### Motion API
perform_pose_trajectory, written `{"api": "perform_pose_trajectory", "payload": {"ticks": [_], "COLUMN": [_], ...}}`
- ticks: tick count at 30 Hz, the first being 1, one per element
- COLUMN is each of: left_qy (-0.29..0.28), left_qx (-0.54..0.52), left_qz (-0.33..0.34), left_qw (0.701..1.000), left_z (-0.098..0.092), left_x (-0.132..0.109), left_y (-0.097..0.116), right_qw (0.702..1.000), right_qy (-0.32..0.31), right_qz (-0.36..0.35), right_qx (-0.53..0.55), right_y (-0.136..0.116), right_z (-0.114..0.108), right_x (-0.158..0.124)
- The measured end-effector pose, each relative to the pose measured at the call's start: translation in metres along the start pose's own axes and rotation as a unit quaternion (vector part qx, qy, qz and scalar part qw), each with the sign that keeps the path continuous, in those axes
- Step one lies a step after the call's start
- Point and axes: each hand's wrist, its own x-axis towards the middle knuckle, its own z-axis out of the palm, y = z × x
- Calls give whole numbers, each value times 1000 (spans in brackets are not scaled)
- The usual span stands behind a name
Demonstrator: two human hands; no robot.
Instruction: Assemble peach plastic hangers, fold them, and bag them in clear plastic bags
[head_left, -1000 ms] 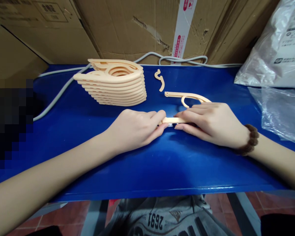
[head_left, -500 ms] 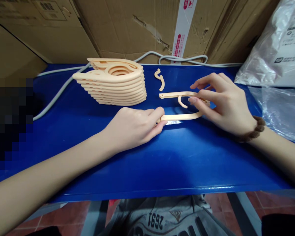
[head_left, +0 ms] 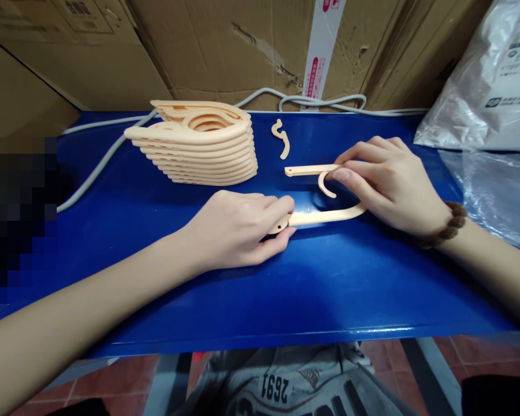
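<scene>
A cream plastic folding hanger is held between my two hands above the blue tabletop, its two arms pointing left. My left hand pinches the tip of the nearer arm, where a small dark hole shows. My right hand is closed over the curved right end, covering most of it. Beneath the right fingertips a curved hook sticks out between the arms. A loose S-shaped cream hook lies flat beyond the hanger. To its left stands a neat stack of cream hanger pieces.
Cardboard boxes line the back of the blue table. A white cable runs along the rear and left side. A clear plastic bag with a printed label sits at the back right, with plastic film below it.
My right fingers have closed down over the hanger's curved end. The hanger has shifted slightly right and nearer, and its left tip now shows more between my left fingers.
</scene>
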Motion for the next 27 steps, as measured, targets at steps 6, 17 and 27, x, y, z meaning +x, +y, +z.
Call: {"api": "perform_pose_trajectory", "payload": {"ticks": [6,17,27], "left_qy": [-57,-75,4], "left_qx": [-74,-86,-47], "left_qz": [79,130,113], "left_qw": [993,985,992], "left_z": [-2,-4,4], "left_x": [0,6,7], "left_y": [1,-4,-7], "right_qw": [1000,999,994], "right_qy": [-13,-8,-15], "right_qz": [0,-8,-2], "right_qx": [-22,-53,-109], "right_y": [3,8,8], "right_z": [2,5,2], "right_x": [0,1,0]}}
